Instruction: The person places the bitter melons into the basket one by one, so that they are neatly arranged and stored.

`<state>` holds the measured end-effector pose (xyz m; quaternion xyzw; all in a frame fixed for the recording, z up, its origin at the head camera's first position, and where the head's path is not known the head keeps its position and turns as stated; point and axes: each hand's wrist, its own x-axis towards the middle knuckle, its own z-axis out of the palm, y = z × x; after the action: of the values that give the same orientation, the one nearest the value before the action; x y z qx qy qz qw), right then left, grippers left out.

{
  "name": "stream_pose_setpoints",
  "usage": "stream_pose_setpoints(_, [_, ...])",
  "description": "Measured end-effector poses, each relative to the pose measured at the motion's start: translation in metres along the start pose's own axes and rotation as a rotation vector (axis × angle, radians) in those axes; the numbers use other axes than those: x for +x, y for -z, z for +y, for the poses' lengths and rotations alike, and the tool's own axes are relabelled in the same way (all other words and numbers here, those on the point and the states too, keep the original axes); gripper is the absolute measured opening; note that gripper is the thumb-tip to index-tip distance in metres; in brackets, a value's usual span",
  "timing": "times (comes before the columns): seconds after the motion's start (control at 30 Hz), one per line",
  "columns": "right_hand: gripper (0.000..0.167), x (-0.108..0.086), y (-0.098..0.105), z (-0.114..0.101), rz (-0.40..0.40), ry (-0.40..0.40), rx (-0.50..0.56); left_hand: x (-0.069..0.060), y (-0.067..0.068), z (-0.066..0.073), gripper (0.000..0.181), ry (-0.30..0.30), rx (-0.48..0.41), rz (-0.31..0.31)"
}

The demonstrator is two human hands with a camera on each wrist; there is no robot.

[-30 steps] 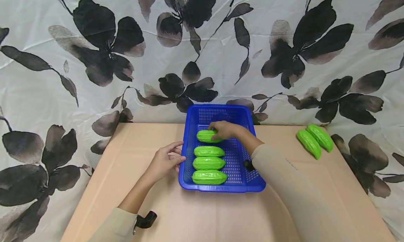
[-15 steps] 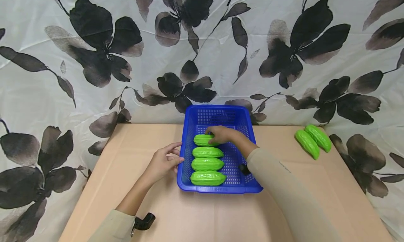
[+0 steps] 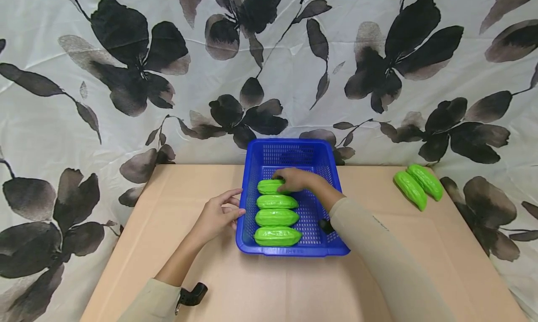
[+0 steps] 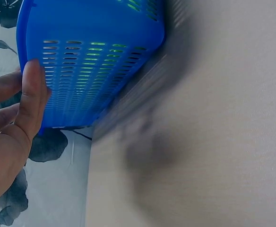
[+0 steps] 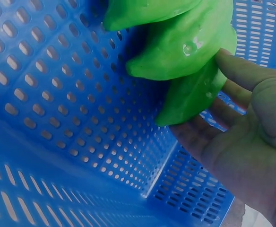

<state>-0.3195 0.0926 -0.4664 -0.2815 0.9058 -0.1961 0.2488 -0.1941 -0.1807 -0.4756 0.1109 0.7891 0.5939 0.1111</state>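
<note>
Four green ridged fruits lie crosswise in a column along the left side of the blue basket [image 3: 313, 252]. My right hand [image 3: 297, 179] reaches into the basket and grips the farthest fruit [image 3: 267, 186]; in the right wrist view the thumb and fingers of that hand [image 5: 251, 123] are round the fruit [image 5: 190, 94]. Below it lie a second fruit [image 3: 277, 201], a third [image 3: 277, 217] and the nearest [image 3: 277, 236]. Outside the basket, my left hand [image 3: 216, 217] touches its left wall with relaxed fingers; the left wrist view shows the hand [image 4: 20, 113] against the perforated wall [image 4: 81, 71].
Two more green fruits [image 3: 410, 190] [image 3: 425, 182] lie side by side at the table's right back corner. The light wooden table [image 3: 269, 289] ends behind the basket at a floral cloth [image 3: 294, 93].
The fruit in my right hand has come down nearer the other three in the basket and now lies in line with them. My left hand stays at the basket's left wall.
</note>
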Motion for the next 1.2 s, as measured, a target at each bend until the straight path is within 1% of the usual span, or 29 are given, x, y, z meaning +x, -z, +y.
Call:
stream_pose_setpoints(0.2, [0.05, -0.001, 0.001, -0.001, -0.01, -0.01, 0.008, 0.0, 0.001, 0.002, 0.059, -0.002, 0.008, 0.001])
stream_pose_setpoints(0.33, [0.054, -0.003, 0.005, 0.001, -0.022, -0.004, 0.025, 0.001, 0.0, 0.003, 0.059, 0.002, 0.004, 0.009])
stream_pose_setpoints(0.43, [0.057, -0.005, 0.01, 0.003, -0.032, -0.025, 0.06, 0.002, -0.001, 0.004, 0.059, 0.009, -0.002, 0.012])
stream_pose_setpoints(0.6, [0.058, -0.013, 0.021, 0.005, -0.026, -0.06, 0.079, 0.003, -0.003, 0.006, 0.059, 0.014, -0.004, 0.014])
stream_pose_setpoints(0.8, [0.054, -0.028, 0.038, 0.0, 0.03, -0.046, 0.087, 0.004, -0.004, 0.008, 0.06, 0.022, -0.002, 0.019])
stream_pose_setpoints(0.97, [0.055, -0.042, 0.053, -0.002, 0.092, -0.035, 0.103, 0.002, -0.003, 0.008, 0.06, 0.03, -0.007, 0.02])
stream_pose_setpoints(1.2, [0.058, -0.079, 0.077, 0.004, 0.193, -0.04, 0.153, 0.004, -0.003, 0.008, 0.06, 0.02, -0.002, 0.008])
